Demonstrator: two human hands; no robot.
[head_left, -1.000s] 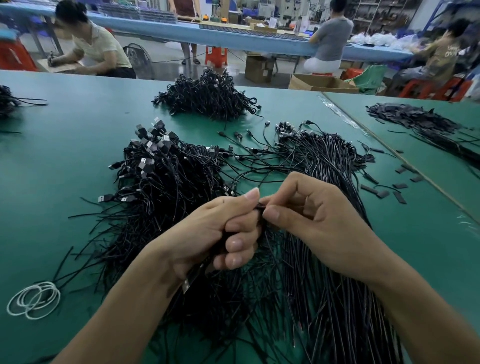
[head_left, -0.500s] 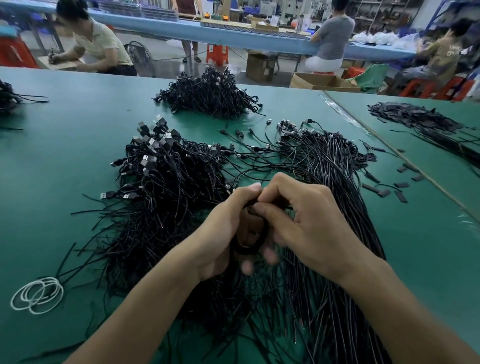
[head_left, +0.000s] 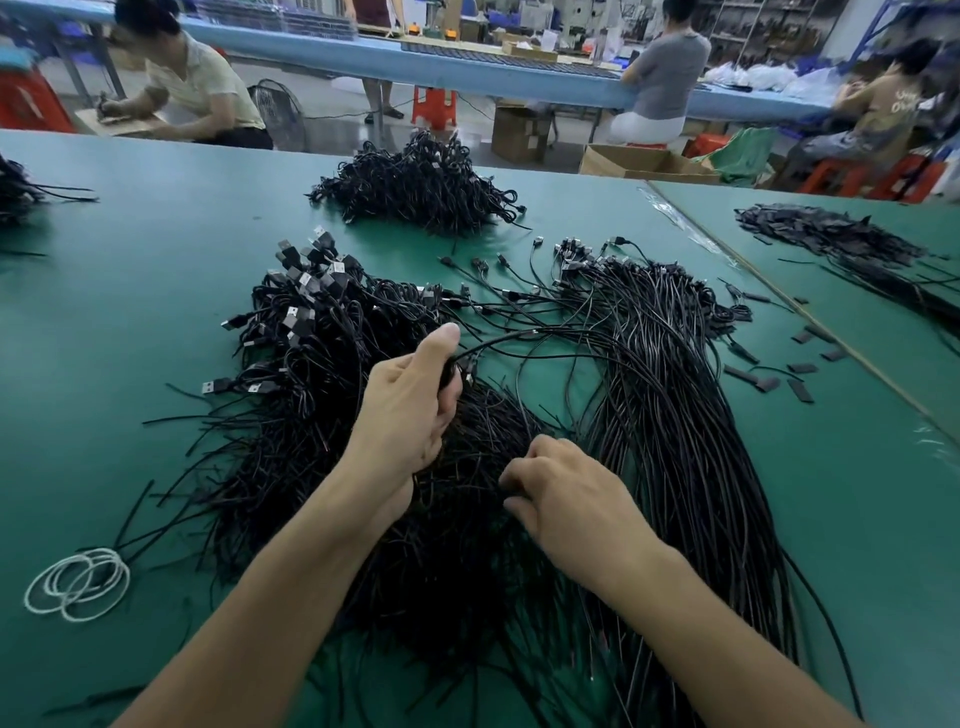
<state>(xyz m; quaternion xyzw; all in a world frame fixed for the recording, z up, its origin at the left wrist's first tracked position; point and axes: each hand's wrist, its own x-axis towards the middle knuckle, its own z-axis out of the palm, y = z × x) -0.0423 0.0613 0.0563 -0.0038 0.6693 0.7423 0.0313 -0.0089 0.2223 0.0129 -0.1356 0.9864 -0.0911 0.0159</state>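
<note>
A big heap of black USB cables (head_left: 670, 395) lies on the green table (head_left: 130, 322) in front of me, with a tangled pile of plug ends (head_left: 311, 306) at its left. My left hand (head_left: 410, 405) grips a coiled black cable, thumb raised, and one cable end runs out of it to the right. My right hand (head_left: 566, 499) sits lower and nearer, its fingers curled down into the cable strands; what it holds is hidden under the fingers.
A second black cable pile (head_left: 421, 182) lies farther back. White rubber bands (head_left: 78, 582) lie at the near left. Small black strips (head_left: 769, 374) are scattered at the right, beside a seam to another table with more black pieces (head_left: 831, 239). People sit at benches behind.
My hands were together in front of me working one cable. Now they have parted: the left moved up and away with the coiled cable, the right dropped down onto the heap.
</note>
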